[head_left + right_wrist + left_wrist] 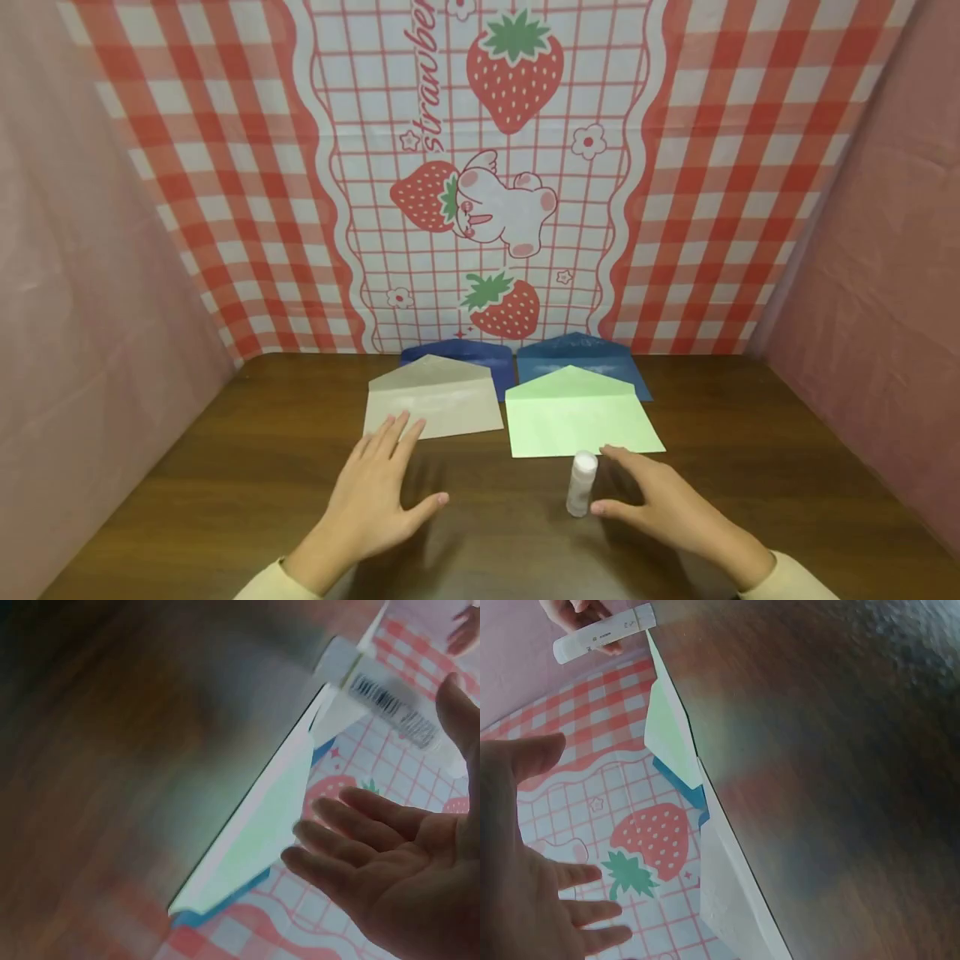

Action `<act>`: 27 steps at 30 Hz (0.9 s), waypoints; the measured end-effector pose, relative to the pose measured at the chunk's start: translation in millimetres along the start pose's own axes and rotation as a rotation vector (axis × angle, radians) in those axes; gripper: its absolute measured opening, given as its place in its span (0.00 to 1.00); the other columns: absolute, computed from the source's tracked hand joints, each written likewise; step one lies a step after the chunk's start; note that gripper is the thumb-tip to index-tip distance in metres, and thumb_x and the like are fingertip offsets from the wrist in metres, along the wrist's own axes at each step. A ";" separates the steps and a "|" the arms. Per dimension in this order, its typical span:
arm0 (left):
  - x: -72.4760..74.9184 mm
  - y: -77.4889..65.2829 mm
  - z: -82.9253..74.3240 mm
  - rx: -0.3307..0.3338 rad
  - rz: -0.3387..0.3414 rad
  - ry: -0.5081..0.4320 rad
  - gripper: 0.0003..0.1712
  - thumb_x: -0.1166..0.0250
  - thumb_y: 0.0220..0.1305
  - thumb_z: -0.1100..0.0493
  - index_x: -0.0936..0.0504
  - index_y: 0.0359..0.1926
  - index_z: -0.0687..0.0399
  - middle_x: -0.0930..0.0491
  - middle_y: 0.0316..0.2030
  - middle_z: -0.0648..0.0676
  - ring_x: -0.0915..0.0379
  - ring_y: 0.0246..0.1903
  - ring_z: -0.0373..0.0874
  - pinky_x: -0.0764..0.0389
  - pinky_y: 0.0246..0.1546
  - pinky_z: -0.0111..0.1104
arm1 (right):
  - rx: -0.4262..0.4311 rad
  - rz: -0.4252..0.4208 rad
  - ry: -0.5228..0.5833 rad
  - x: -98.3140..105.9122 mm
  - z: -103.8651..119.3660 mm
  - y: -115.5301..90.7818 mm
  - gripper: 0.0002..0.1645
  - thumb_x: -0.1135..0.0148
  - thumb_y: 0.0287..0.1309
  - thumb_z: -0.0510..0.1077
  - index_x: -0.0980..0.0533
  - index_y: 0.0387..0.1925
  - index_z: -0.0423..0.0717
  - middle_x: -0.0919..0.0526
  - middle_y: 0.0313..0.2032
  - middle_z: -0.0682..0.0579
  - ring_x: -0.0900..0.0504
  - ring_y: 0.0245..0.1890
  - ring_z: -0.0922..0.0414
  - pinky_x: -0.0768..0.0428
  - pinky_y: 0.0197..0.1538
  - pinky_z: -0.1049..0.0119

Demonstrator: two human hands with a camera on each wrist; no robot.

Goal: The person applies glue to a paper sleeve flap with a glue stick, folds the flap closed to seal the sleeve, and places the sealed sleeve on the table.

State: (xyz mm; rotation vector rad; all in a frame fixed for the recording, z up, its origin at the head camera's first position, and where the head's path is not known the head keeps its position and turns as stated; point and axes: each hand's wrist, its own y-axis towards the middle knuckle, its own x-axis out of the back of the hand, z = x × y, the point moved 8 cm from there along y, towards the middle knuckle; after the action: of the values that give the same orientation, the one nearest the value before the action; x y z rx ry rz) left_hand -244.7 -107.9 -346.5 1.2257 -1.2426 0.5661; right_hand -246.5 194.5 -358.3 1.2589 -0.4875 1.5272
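A white glue stick (581, 485) stands upright on the table, with a barcode label (390, 709) showing in the right wrist view. Close to its right side is my right hand (667, 508), thumb and fingers spread apart; whether the thumb touches the tube I cannot tell. My left hand (371, 492) holds nothing, its fingers stretched out at the lower edge of a grey-beige envelope (450, 404). Just behind the glue stick lies a light green envelope (581, 425). Both envelopes have their pointed flaps unfolded away from me.
Behind the front pair lie a dark blue envelope (487, 358) and a teal-blue one (581, 350), partly covered, with whitish smears. A strawberry-print cloth (480, 167) rises at the back edge of the brown wooden table (772, 467). Pink cloth (877, 250) hangs on both sides.
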 end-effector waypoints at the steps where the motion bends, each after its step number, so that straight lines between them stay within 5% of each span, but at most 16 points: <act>1: -1.0 -0.1 0.1 0.000 0.007 -0.015 0.50 0.40 0.53 0.30 0.39 0.70 0.52 0.37 0.70 0.61 0.40 0.69 0.58 0.36 0.67 0.55 | 0.010 0.007 0.011 -1.0 0.4 0.3 0.44 0.30 0.46 0.63 0.27 0.58 0.39 0.18 0.54 0.44 0.19 0.54 0.45 0.21 0.55 0.50; 6: -5.0 -0.4 -0.1 -0.006 0.029 -0.071 0.49 0.38 0.53 0.31 0.38 0.70 0.51 0.36 0.69 0.60 0.38 0.68 0.58 0.35 0.66 0.55 | 0.023 0.007 0.070 -4.1 1.5 2.8 0.36 0.26 0.42 0.60 0.22 0.51 0.43 0.14 0.46 0.52 0.16 0.46 0.51 0.18 0.48 0.59; 18: -8.6 -5.9 -12.4 -0.082 0.078 -0.168 0.47 0.36 0.54 0.35 0.36 0.69 0.53 0.33 0.68 0.57 0.37 0.68 0.54 0.35 0.67 0.52 | -0.021 0.055 0.346 -19.4 0.1 7.7 0.29 0.24 0.43 0.47 0.23 0.44 0.34 0.13 0.39 0.43 0.13 0.39 0.51 0.15 0.41 0.66; 27: -5.3 -8.2 -26.2 -0.141 0.114 -0.273 0.45 0.35 0.55 0.36 0.35 0.68 0.53 0.33 0.68 0.57 0.37 0.68 0.55 0.34 0.66 0.53 | -0.032 0.087 0.366 -24.6 1.8 12.0 0.29 0.24 0.42 0.44 0.24 0.44 0.32 0.14 0.38 0.42 0.13 0.37 0.52 0.15 0.39 0.66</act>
State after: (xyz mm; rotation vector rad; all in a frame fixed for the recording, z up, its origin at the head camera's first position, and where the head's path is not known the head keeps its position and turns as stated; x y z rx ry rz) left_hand -228.8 -85.3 -350.8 1.1440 -1.5638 0.3938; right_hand -258.9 177.4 -375.9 0.9137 -0.3281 1.7691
